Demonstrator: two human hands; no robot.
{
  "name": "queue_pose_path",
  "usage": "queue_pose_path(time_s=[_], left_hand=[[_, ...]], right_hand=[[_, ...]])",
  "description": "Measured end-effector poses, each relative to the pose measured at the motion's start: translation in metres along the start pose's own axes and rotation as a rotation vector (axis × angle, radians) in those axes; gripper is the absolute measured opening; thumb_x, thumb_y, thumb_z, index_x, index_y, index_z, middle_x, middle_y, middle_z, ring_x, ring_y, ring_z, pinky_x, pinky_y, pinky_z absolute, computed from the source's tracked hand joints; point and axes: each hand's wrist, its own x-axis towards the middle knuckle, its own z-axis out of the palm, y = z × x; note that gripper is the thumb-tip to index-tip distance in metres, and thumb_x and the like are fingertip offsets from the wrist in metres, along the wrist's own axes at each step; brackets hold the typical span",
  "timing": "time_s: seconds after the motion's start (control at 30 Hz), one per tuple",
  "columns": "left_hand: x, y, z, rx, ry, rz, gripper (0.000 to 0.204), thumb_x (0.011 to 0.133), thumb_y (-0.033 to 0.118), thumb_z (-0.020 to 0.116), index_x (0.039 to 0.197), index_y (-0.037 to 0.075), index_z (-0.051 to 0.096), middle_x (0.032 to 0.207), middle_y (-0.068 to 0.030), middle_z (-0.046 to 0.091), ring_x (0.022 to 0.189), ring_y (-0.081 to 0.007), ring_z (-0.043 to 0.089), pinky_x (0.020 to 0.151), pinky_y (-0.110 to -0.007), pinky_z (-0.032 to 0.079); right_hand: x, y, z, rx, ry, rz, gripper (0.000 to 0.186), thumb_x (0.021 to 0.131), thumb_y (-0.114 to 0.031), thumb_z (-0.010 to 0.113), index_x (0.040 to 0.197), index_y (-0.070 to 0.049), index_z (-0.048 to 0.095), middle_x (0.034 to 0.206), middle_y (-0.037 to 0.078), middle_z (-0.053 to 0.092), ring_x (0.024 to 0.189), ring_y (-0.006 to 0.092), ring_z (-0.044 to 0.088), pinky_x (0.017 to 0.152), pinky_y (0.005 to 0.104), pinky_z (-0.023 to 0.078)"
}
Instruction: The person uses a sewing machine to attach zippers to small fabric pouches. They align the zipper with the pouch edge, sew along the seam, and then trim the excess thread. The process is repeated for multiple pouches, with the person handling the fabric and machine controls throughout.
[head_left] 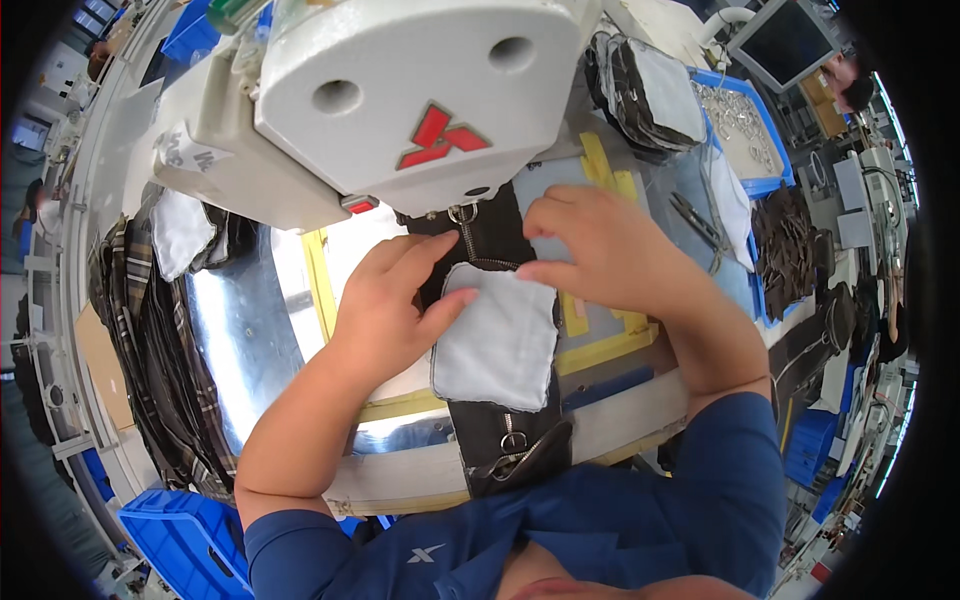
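Note:
In front of me a dark fabric panel with a metal zipper [467,240] and D-rings runs under the white sewing machine head [420,80]. A white cloth pocket piece [495,345] with dark stitched edges lies on the panel. My left hand [392,300] is open; its fingertips reach onto the dark panel and its thumb rests on the white piece. At the upper right corner of that piece, my right hand [600,245] has its thumb near the edge, with a gap between thumb and bent forefinger. The panel's lower end, with a zipper pull and ring [513,440], hangs over the table edge.
Dark and plaid fabric pieces [150,330] are piled at the left. To the right lie nippers [698,222], a blue tray of metal rings [745,130] and dark fabric bits [782,240]. Another fabric stack [655,95] stands behind. Yellow tape [610,345] marks the bed.

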Motion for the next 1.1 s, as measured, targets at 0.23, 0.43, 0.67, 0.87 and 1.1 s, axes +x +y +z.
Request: queue_pose_path(time_s=[0.23, 0.43, 0.67, 0.87, 1.1], left_hand=[[0.002, -0.006, 0.006, -0.014, 0.037, 0.173, 0.045, 0.076, 0.007, 0.086, 0.119, 0.004, 0.076, 0.109, -0.0124, 0.075, 0.095, -0.0319, 0.069, 0.087, -0.042, 0.056], [-0.004, -0.002, -0.007, 0.142, 0.173, 0.325, 0.045, 0.068, 0.002, 0.085, 0.112, 0.004, 0.079, 0.088, -0.0071, 0.071, 0.082, -0.0250, 0.066, 0.075, -0.040, 0.051], [-0.010, 0.006, -0.007, -0.043, 0.104, 0.157, 0.032, 0.073, -0.005, 0.082, 0.104, 0.001, 0.080, 0.092, -0.0111, 0.073, 0.081, -0.0233, 0.072, 0.068, -0.032, 0.057], [-0.007, 0.008, -0.006, -0.111, 0.113, 0.157, 0.029, 0.077, -0.001, 0.083, 0.105, -0.002, 0.079, 0.099, -0.0136, 0.073, 0.083, -0.0223, 0.072, 0.071, -0.031, 0.058], [-0.007, 0.009, -0.006, -0.150, 0.083, 0.154, 0.028, 0.076, 0.002, 0.085, 0.103, -0.002, 0.078, 0.095, -0.0148, 0.070, 0.080, -0.0236, 0.069, 0.068, -0.031, 0.055]], right_hand=[[0.003, -0.009, 0.025, -0.106, 0.039, -0.156, 0.016, 0.087, -0.014, 0.076, 0.093, -0.007, 0.063, 0.091, 0.010, 0.061, 0.083, 0.0333, 0.066, 0.071, 0.0449, 0.053], [0.001, -0.016, 0.030, -0.069, 0.203, -0.340, 0.014, 0.088, -0.008, 0.075, 0.097, -0.007, 0.065, 0.095, 0.008, 0.058, 0.079, 0.0291, 0.065, 0.063, 0.0384, 0.054], [0.003, -0.015, 0.035, 0.236, 0.287, -0.318, 0.021, 0.086, -0.005, 0.078, 0.105, -0.006, 0.070, 0.101, 0.010, 0.064, 0.084, 0.0307, 0.067, 0.072, 0.0408, 0.056], [0.003, -0.013, 0.045, 0.284, 0.343, -0.286, 0.019, 0.079, -0.001, 0.082, 0.097, -0.005, 0.076, 0.093, 0.010, 0.067, 0.077, 0.0263, 0.066, 0.064, 0.0363, 0.054], [0.003, -0.013, 0.048, 0.276, 0.370, -0.333, 0.019, 0.078, 0.001, 0.081, 0.095, -0.004, 0.075, 0.091, 0.011, 0.067, 0.077, 0.0271, 0.067, 0.064, 0.0363, 0.054]])
